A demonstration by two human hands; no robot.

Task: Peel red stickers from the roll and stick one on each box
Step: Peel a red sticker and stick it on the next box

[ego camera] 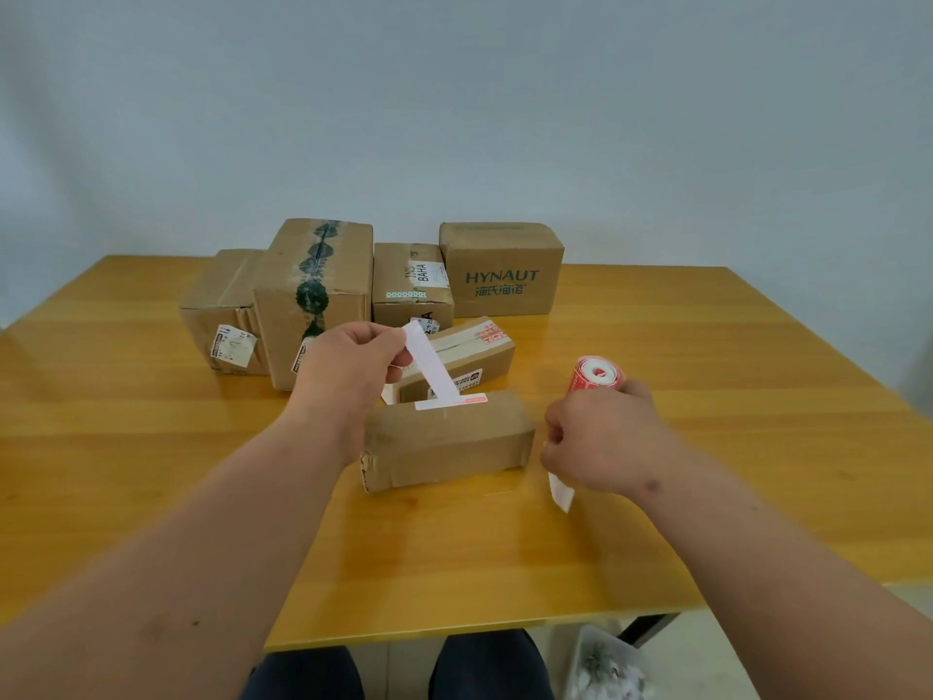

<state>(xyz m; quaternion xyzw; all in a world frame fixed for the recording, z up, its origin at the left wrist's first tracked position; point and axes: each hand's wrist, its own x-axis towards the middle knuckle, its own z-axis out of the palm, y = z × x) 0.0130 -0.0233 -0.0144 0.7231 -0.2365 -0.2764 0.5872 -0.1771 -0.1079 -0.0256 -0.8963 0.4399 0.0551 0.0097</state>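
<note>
Hands are apart. Left hand (348,366) pinches a white backing strip (429,363) that runs down to the near box (447,442), where a red-edged sticker (452,401) lies along the far top edge. Right hand (601,442) grips the sticker roll (598,376), upright on the table (151,396), with a loose white tail under the palm. Risk — pulling the strip sharply could lift or skew the sticker, since nothing presses it down. Rear boxes (313,295) show no red stickers — one low box (454,356) bears red marks.

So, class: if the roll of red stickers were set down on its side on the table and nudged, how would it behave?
The roll of red stickers looks cylindrical, so it would probably roll across the smooth table. Its loose backing strip, hanging below the right hand, looks thin and floppy and might drag.
</note>
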